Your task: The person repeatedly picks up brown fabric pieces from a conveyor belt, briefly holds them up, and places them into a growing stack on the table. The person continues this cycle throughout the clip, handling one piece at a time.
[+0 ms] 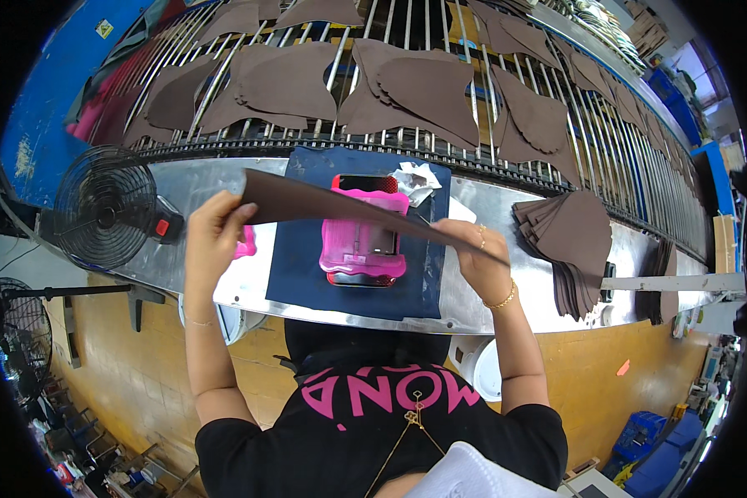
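A thin dark brown cut piece (324, 202) of leather-like sheet is stretched between my two hands, tilted almost edge-on and lower at the right. My left hand (213, 228) pinches its left end between thumb and fingers. Its right end is gripped by my right hand (480, 256), which wears a ring, with a bracelet at the wrist. Beneath the piece, and partly hidden by it, a bright pink frame (340, 249) with red-and-black ends lies on a dark blue mat (295, 274). Crumpled white paper or cloth (417, 184) rests beside the frame's far right corner.
Beyond the metal table (481, 295), brown pieces (286, 83) lie on a rack of metal rods (212, 100) edged by a chain. Stacked brown pieces (568, 236) sit at the right, with a pale bar (672, 283) beside them. A black wire fan (106, 212) stands at the left.
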Demonstrator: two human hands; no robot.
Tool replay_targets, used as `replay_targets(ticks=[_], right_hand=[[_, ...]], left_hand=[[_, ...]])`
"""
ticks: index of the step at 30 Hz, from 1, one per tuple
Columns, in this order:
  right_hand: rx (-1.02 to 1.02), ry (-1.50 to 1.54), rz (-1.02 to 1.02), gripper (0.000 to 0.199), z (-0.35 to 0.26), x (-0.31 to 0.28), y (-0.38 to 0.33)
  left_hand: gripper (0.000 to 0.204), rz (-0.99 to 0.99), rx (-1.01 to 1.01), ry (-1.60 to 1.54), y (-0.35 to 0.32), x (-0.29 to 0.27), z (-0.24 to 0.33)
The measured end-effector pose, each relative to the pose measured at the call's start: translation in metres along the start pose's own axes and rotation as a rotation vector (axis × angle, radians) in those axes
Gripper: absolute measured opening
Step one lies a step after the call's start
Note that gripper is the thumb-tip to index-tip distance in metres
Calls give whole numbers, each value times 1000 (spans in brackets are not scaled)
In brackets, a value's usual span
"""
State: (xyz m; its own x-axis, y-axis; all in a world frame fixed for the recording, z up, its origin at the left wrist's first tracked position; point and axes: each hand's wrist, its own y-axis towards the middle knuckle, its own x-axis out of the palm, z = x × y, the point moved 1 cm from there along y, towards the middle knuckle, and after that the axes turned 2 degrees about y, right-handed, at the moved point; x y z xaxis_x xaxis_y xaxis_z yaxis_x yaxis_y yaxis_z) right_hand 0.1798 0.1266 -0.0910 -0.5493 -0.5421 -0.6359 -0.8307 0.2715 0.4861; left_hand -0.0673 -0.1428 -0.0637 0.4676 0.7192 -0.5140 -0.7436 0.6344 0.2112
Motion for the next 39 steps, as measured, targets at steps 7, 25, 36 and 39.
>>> replay_targets(ticks=[7,25,36,39], right_hand=[[312,130,24,24,25,-31,-68],[663,303,828,23,67,-151,-163],[764,-69,487,25,58,-123,-30],[763,462,581,20,99,-78,-15]], left_hand=[[9,-205,266,183,20,54,40],[13,-19,1120,212,136,195,211],[13,322,1570,442,170,235,274],[14,232,1593,408,171,237,266]])
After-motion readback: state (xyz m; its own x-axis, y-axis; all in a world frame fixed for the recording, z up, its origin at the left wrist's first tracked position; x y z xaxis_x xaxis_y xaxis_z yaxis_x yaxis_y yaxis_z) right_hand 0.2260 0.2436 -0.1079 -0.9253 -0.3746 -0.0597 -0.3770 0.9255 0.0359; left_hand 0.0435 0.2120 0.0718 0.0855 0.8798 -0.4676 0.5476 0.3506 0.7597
